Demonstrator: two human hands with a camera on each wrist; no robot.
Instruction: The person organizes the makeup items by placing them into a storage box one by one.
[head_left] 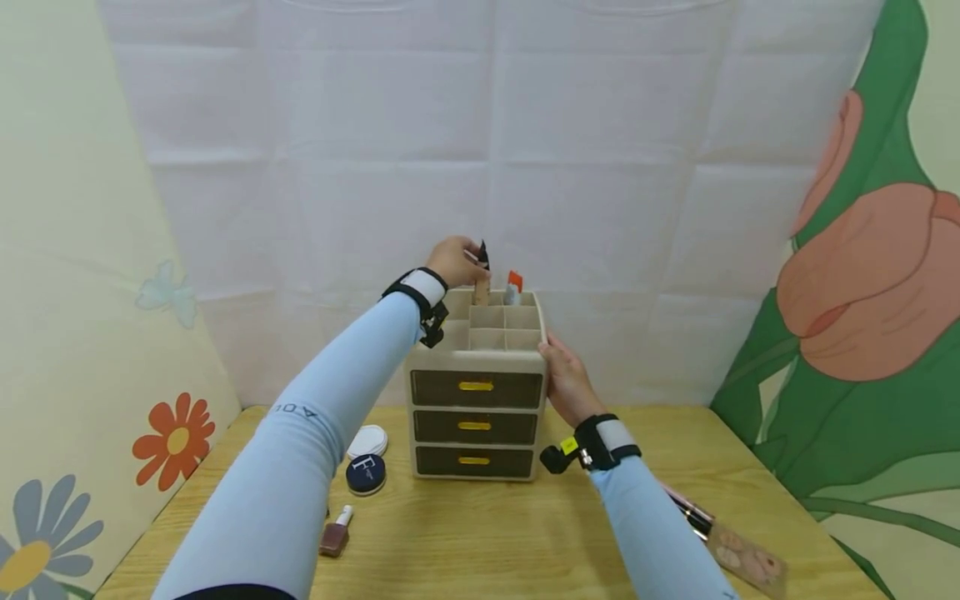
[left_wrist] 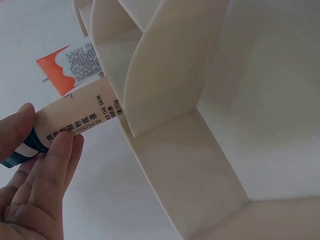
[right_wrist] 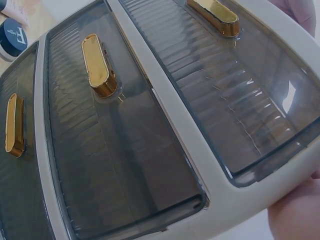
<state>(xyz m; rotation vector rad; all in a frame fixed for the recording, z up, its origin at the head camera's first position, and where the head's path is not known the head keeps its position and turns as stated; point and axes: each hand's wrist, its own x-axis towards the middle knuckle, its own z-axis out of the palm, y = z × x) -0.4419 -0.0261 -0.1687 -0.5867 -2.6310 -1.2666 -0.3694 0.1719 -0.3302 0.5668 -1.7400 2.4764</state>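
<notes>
A cream makeup organizer (head_left: pixel 476 360) with three smoky drawers stands against the white backdrop. At its back row, my left hand (head_left: pixel 453 262) pinches a beige foundation tube (left_wrist: pixel 80 112) between thumb and fingers. The tube's dark cap end (head_left: pixel 483 250) points up, and its lower end is inside a top compartment. Beside it a tube with an orange end (head_left: pixel 514 287) stands in another compartment. My right hand (head_left: pixel 572 383) grips the organizer's right side near the top. In the right wrist view, gold handles (right_wrist: pixel 98 65) show on the drawer fronts; only part of that hand is visible.
Left of the organizer lie a white round case (head_left: pixel 367 442), a navy round compact (head_left: pixel 366 473) and a nail polish bottle (head_left: pixel 335 535). A patterned beige item (head_left: pixel 746 558) and dark slender items (head_left: pixel 690 515) lie at right, partly behind my right forearm.
</notes>
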